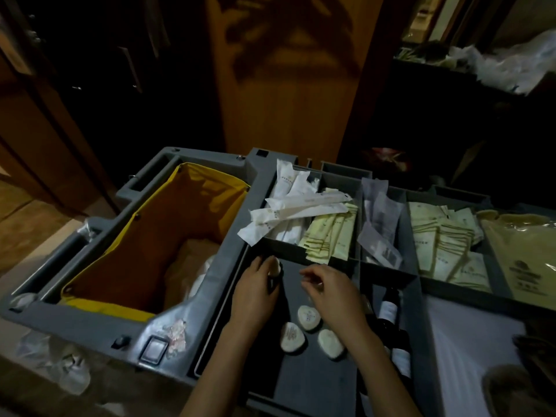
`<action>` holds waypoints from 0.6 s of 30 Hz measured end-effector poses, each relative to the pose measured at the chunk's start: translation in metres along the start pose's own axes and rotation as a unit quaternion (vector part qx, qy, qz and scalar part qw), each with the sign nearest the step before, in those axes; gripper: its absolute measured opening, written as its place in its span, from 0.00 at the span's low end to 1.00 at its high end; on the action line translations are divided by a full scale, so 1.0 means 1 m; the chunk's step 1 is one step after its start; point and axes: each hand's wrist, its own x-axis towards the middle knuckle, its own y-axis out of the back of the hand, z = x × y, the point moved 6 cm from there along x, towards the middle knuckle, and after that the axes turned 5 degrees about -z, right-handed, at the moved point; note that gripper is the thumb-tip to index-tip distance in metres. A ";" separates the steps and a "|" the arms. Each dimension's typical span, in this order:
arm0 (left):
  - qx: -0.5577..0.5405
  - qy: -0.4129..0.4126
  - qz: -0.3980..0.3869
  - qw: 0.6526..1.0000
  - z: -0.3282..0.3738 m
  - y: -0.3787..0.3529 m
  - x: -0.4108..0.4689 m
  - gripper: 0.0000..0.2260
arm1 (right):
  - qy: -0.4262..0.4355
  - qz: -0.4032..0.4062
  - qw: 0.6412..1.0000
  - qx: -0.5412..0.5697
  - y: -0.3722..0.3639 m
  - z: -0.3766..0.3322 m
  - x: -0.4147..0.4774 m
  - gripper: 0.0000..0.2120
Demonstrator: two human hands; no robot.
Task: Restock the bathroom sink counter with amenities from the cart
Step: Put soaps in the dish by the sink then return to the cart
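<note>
Left hand [258,285] curled round white soap packet [275,266] plus dark item [273,285], likely gathering for one trip to sink. Right hand [328,288] over tray [316,386], fingers loosely bent, blurred; cannot tell if pinching. Spare soap packets [308,317] lie loose beneath

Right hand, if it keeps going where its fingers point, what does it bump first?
The right hand would probably meet the left hand, which holds a soap; depth is unclear.
</note>
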 end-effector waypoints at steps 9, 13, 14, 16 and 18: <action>0.006 -0.017 0.002 1.000 -0.005 -0.003 -0.002 0.16 | 0.008 0.004 0.999 -0.031 -0.014 -0.001 0.014 0.09; 0.009 -0.022 -0.009 1.000 -0.005 -0.006 -0.003 0.15 | -0.009 -0.024 0.999 -0.028 -0.019 0.008 0.010 0.09; 0.006 -0.023 -0.007 1.000 -0.004 -0.006 -0.003 0.15 | -0.011 -0.023 0.999 -0.027 -0.016 0.010 0.009 0.09; 0.001 -0.023 -0.004 1.000 -0.003 -0.004 -0.003 0.18 | -0.010 -0.015 1.000 -0.026 -0.010 0.012 0.006 0.09; -0.005 -0.029 0.007 1.000 -0.001 -0.001 -0.004 0.21 | 0.004 -0.017 0.999 -0.036 -0.004 0.011 0.003 0.10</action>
